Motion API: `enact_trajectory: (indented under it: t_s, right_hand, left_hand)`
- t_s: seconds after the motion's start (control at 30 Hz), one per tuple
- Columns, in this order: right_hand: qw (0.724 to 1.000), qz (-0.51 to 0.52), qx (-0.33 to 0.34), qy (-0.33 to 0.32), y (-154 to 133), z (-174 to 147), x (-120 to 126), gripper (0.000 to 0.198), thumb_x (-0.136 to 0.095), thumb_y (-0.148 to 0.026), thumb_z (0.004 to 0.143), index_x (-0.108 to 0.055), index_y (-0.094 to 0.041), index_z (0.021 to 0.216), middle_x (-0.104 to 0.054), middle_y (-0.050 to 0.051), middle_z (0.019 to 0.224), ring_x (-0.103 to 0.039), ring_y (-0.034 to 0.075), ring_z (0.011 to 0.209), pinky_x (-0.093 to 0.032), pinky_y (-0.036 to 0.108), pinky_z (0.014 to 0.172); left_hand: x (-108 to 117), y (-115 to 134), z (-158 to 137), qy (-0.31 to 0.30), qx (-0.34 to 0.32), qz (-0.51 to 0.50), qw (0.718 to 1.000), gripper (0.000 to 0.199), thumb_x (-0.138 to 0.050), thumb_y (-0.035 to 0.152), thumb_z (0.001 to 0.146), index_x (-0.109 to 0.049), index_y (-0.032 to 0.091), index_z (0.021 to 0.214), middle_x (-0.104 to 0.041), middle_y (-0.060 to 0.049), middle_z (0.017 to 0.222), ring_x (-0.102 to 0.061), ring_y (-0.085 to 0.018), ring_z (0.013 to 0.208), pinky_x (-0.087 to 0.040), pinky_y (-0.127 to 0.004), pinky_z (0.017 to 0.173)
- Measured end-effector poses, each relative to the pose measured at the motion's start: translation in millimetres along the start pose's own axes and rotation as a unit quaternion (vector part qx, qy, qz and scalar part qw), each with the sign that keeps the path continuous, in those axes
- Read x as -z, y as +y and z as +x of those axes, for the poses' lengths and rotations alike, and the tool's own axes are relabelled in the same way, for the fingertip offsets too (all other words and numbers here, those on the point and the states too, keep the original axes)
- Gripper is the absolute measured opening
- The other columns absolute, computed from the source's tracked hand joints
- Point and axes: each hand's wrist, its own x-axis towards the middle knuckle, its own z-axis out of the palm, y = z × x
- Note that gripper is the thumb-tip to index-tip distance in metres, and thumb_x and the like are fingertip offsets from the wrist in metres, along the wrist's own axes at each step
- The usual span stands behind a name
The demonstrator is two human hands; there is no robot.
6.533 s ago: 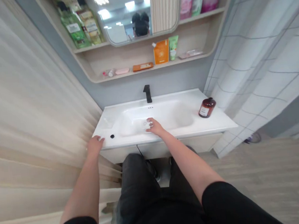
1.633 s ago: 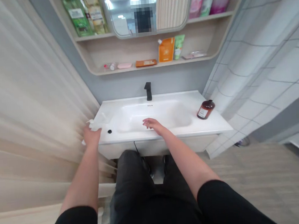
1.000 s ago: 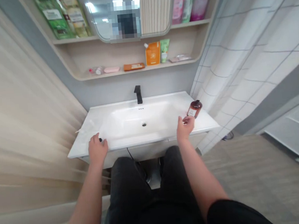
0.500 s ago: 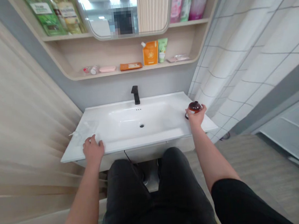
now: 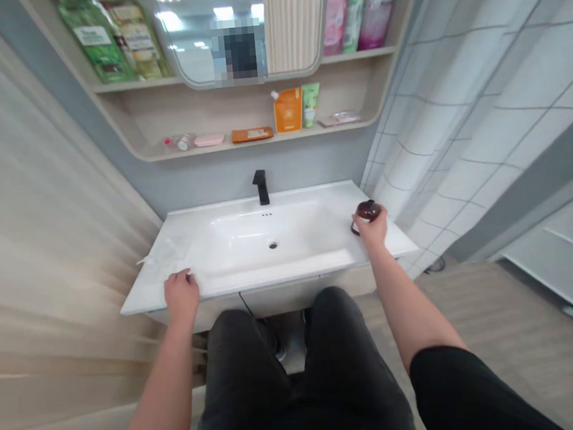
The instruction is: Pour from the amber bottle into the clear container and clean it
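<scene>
A curtain [image 5: 57, 228] is hanging left of the sink [image 5: 271, 273], and a shelf unit [image 5: 207, 108] is spanning the wall above it. A mirror [image 5: 196, 49] is hanging over the sink, reflecting lights. At the sink's right end, the right hand [image 5: 374, 230] is curling round and holding the bottle [image 5: 368, 210]; its base is hiding behind the fingers, so whether it is touching the surface cannot be told. At the sink's front left, the left hand [image 5: 181, 292] is keeping a narrow pinch. Clear wrapping [image 5: 169, 250] is lying beyond that hand, on the sink's left side. High above the sink, an orange pouch [image 5: 288, 111] and a green tube [image 5: 310, 106] are standing side by side. The tap [image 5: 262, 187] is rising behind the sink's bowl. A dark ring [image 5: 354, 228] is showing beside the right fingers, its nature unclear. The black piece [image 5: 188, 277] is sitting between the left thumb and fingers. The drain [image 5: 272, 245] is opening in the sink's floor.
</scene>
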Motion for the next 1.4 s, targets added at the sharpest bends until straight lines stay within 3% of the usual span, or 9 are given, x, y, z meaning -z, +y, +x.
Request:
enact_trajectory:
  t_s: [0.1, 0.23, 0.3, 0.43, 0.57, 0.73, 1.03, 1.27, 1.4]
  right_hand:
    - [0.998, 0.048, -0.034, -0.034, -18.1, -18.8, 4.4, 0.083, -0.085, -0.057, 0.073, -0.056, -0.022, 0.142, -0.079, 0.018, 0.133, -0.077, 0.036, 0.121, -0.058, 0.059, 0.118]
    - [0.987, 0.109, 0.002, -0.122, -55.0, -59.7, 1.2, 0.087, -0.087, -0.057, 0.074, -0.058, -0.020, 0.146, -0.081, 0.018, 0.129, -0.080, 0.037, 0.115, -0.061, 0.059, 0.114]
    - [0.976, 0.130, 0.028, -0.173, -75.7, -83.7, -6.3, 0.083, -0.087, -0.057, 0.074, -0.060, -0.021, 0.144, -0.080, 0.018, 0.131, -0.080, 0.037, 0.117, -0.062, 0.059, 0.114]
    - [0.949, 0.190, 0.057, -0.247, -116.6, -133.1, -29.6, 0.080, -0.091, -0.055, 0.072, -0.062, -0.024, 0.141, -0.076, 0.016, 0.141, -0.075, 0.038, 0.129, -0.059, 0.059, 0.121]
    - [0.915, 0.257, 0.042, -0.309, -148.0, -174.3, -54.0, 0.083, -0.096, -0.052, 0.070, -0.060, -0.025, 0.140, -0.076, 0.013, 0.137, -0.076, 0.036, 0.126, -0.061, 0.058, 0.121]
    - [0.884, 0.287, 0.039, -0.367, -162.2, -200.5, -76.0, 0.086, -0.098, -0.055, 0.074, -0.055, -0.025, 0.143, -0.074, 0.014, 0.136, -0.077, 0.035, 0.123, -0.064, 0.059, 0.117]
    - [0.867, 0.294, 0.061, -0.398, -161.2, -210.4, -86.4, 0.088, -0.095, -0.059, 0.083, -0.052, -0.024, 0.153, -0.077, 0.014, 0.134, -0.081, 0.033, 0.114, -0.070, 0.057, 0.107]
    - [0.866, 0.319, 0.041, -0.382, -156.4, -219.7, -95.2, 0.103, -0.103, -0.056, 0.073, -0.051, -0.024, 0.157, -0.074, 0.017, 0.145, -0.081, 0.034, 0.121, -0.071, 0.055, 0.109]
    - [0.869, 0.323, 0.047, -0.372, -150.1, -221.7, -100.2, 0.114, -0.106, -0.057, 0.067, -0.049, -0.025, 0.160, -0.071, 0.018, 0.153, -0.077, 0.036, 0.131, -0.066, 0.058, 0.119]
  left_hand:
    - [6.4, 11.2, -10.6, 0.001, 0.016, -0.065, 0.998, 0.039, -0.061, 0.036, 0.099, -0.083, 0.016, 0.125, -0.080, -0.021, 0.125, -0.075, -0.041, 0.122, -0.056, -0.060, 0.120]
    - [11.6, 44.9, -27.6, -0.040, 0.063, -0.199, 0.977, 0.035, -0.074, 0.044, 0.093, -0.083, 0.020, 0.117, -0.086, -0.013, 0.113, -0.082, -0.033, 0.104, -0.065, -0.052, 0.109]
    - [12.1, 69.9, -33.9, -0.060, 0.066, -0.285, 0.954, 0.034, -0.079, 0.043, 0.091, -0.083, 0.021, 0.117, -0.088, -0.011, 0.112, -0.083, -0.031, 0.107, -0.066, -0.048, 0.108]
    - [8.0, 125.7, -38.3, -0.109, 0.008, -0.432, 0.895, 0.035, -0.088, 0.045, 0.086, -0.083, 0.022, 0.111, -0.089, -0.013, 0.119, -0.084, -0.030, 0.113, -0.067, -0.047, 0.107]
    - [3.3, 177.6, -35.4, -0.130, -0.043, -0.529, 0.837, 0.034, -0.093, 0.047, 0.084, -0.083, 0.022, 0.105, -0.090, -0.012, 0.117, -0.085, -0.028, 0.109, -0.066, -0.050, 0.112]
    - [1.4, 221.8, -29.9, -0.146, -0.089, -0.561, 0.810, 0.025, -0.093, 0.037, 0.087, -0.084, 0.022, 0.105, -0.089, -0.012, 0.120, -0.084, -0.028, 0.117, -0.061, -0.052, 0.121]
    - [-18.9, 234.2, -28.1, -0.171, -0.095, -0.526, 0.828, 0.020, -0.089, 0.030, 0.089, -0.086, 0.021, 0.107, -0.089, -0.010, 0.113, -0.084, -0.026, 0.106, -0.066, -0.048, 0.110]
    - [-23.7, 230.2, -30.6, -0.098, -0.142, -0.506, 0.845, 0.014, -0.091, 0.032, 0.087, -0.083, 0.023, 0.093, -0.084, -0.009, 0.109, -0.081, -0.026, 0.109, -0.066, -0.046, 0.108]
    - [-21.2, 229.8, -26.1, -0.137, -0.127, -0.493, 0.849, 0.012, -0.087, 0.029, 0.089, -0.084, 0.023, 0.099, -0.086, -0.008, 0.107, -0.082, -0.025, 0.102, -0.066, -0.047, 0.107]
